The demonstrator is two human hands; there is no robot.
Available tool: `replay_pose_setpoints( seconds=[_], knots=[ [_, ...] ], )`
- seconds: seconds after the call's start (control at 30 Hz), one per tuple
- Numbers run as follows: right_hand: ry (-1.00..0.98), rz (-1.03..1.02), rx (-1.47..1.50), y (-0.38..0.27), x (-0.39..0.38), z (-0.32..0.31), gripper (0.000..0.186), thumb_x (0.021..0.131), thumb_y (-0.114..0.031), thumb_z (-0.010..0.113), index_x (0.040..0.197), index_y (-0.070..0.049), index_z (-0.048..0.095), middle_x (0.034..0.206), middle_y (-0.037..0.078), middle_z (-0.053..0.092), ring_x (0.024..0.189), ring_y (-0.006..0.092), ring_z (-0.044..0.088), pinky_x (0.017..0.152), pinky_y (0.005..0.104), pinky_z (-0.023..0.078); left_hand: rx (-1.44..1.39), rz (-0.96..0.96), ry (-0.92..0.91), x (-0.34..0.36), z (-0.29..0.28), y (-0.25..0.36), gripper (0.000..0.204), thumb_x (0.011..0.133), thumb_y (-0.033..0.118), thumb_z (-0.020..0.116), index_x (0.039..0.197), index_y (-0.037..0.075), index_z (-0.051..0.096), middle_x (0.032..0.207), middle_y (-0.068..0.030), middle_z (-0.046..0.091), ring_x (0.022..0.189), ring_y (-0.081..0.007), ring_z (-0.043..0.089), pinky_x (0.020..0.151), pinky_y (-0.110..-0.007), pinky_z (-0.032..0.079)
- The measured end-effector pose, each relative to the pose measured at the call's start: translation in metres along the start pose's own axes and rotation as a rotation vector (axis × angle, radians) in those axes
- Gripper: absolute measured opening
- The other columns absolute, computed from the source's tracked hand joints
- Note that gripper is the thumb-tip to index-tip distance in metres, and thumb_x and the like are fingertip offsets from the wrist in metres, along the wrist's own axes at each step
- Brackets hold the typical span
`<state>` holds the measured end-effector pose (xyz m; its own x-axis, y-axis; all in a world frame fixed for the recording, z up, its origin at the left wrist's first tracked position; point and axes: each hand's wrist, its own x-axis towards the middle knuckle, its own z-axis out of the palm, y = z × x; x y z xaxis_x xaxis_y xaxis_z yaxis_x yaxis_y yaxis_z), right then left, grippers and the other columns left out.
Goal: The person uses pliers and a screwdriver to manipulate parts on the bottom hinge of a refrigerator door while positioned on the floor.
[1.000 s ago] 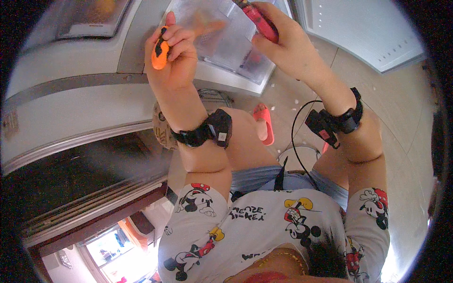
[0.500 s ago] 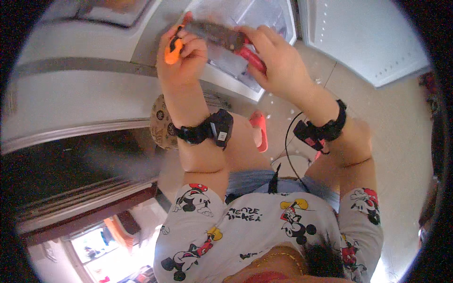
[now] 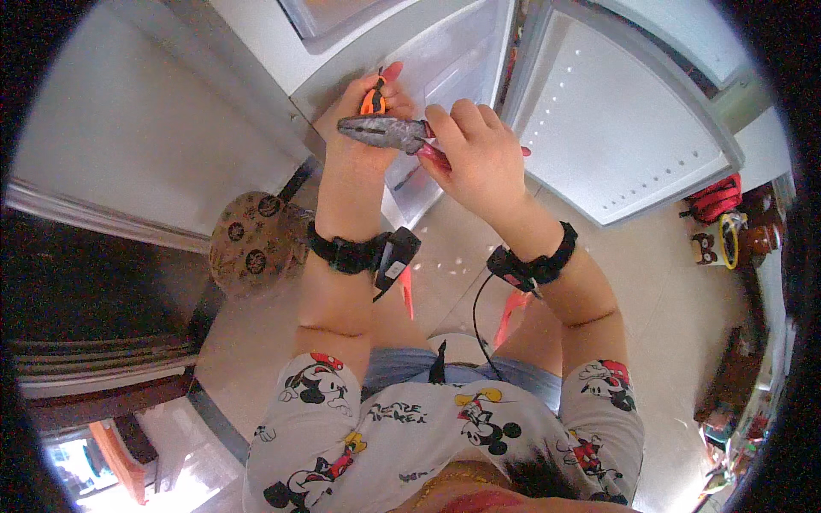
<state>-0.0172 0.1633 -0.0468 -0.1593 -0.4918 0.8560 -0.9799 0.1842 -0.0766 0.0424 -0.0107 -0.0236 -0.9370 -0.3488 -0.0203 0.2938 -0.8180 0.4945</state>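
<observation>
My right hand (image 3: 479, 162) is closed round the red handles of a pair of combination pliers (image 3: 385, 132). Their dull grey jaws point left and look closed, passing over the heel of my left hand. My left hand (image 3: 355, 103) is shut on an orange-and-black handle (image 3: 374, 101); the rest of that tool is hidden, so I cannot tell its kind. Both hands are in front of an open white compartment (image 3: 453, 68), which looks like a freezer with frosty inner walls.
A white door (image 3: 616, 128) with rows of small holes stands open on the right. White bits lie scattered on the tiled floor (image 3: 436, 248). A round patterned stool seat (image 3: 252, 244) is at the left. Jars and a red bag (image 3: 714, 198) are at the far right.
The pliers have swung down from above my left hand to across its heel, with their jaws pointing left. My view has shifted, showing more of the open door and the stool.
</observation>
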Motion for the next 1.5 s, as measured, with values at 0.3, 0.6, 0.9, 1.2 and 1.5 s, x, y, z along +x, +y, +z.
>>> replay_pose_setpoints(
  seconds=[0.3, 0.6, 0.9, 1.2, 1.5],
  knots=[
    [-0.107, 0.035, -0.054, 0.000, -0.011, 0.002, 0.052, 0.069, -0.020, 0.084, 0.114, -0.011, 0.062, 0.090, 0.008, 0.056, 0.082, 0.0306, 0.064, 0.066, 0.0435, 0.054, -0.118, 0.080, 0.056, 0.004, -0.028, -0.015, 0.032, 0.093, 0.011, 0.065, 0.119, -0.007, 0.060, 0.079, -0.0078, 0.061, 0.069, -0.0170, 0.057, 0.058, -0.026, 0.047],
    [-0.057, 0.006, 0.037, 0.001, -0.005, 0.009, 0.047, 0.071, -0.019, 0.084, 0.111, -0.011, 0.062, 0.090, 0.009, 0.056, 0.082, 0.0306, 0.062, 0.066, 0.0432, 0.053, -0.082, 0.081, 0.074, 0.013, -0.034, -0.010, 0.033, 0.092, 0.011, 0.063, 0.116, -0.011, 0.060, 0.076, -0.0081, 0.059, 0.066, -0.0183, 0.055, 0.059, -0.027, 0.046],
    [-0.074, -0.001, 0.017, 0.011, -0.008, 0.010, 0.048, 0.076, -0.028, 0.080, 0.117, -0.014, 0.061, 0.089, 0.010, 0.055, 0.082, 0.0323, 0.062, 0.065, 0.0458, 0.053, -0.120, -0.011, -0.089, 0.024, -0.044, -0.010, 0.030, 0.094, 0.012, 0.062, 0.114, -0.011, 0.061, 0.074, -0.0083, 0.060, 0.064, -0.0181, 0.056, 0.058, -0.028, 0.049],
    [-0.090, 0.028, -0.038, 0.008, 0.005, 0.019, 0.055, 0.066, -0.020, 0.087, 0.115, -0.011, 0.063, 0.091, 0.008, 0.058, 0.080, 0.0314, 0.062, 0.066, 0.0434, 0.053, -0.149, 0.054, 0.023, 0.019, -0.031, -0.012, 0.033, 0.092, 0.011, 0.065, 0.118, -0.010, 0.059, 0.080, -0.0111, 0.063, 0.064, -0.0189, 0.057, 0.057, -0.029, 0.048],
    [0.000, -0.016, 0.032, 0.010, 0.008, 0.015, 0.055, 0.064, -0.018, 0.085, 0.114, -0.012, 0.063, 0.089, 0.007, 0.056, 0.079, 0.0303, 0.062, 0.065, 0.0423, 0.052, 0.015, 0.048, -0.013, 0.023, -0.023, 0.002, 0.038, 0.095, 0.015, 0.063, 0.125, -0.007, 0.058, 0.079, -0.0045, 0.056, 0.069, -0.0170, 0.051, 0.066, -0.031, 0.045]
  ],
)
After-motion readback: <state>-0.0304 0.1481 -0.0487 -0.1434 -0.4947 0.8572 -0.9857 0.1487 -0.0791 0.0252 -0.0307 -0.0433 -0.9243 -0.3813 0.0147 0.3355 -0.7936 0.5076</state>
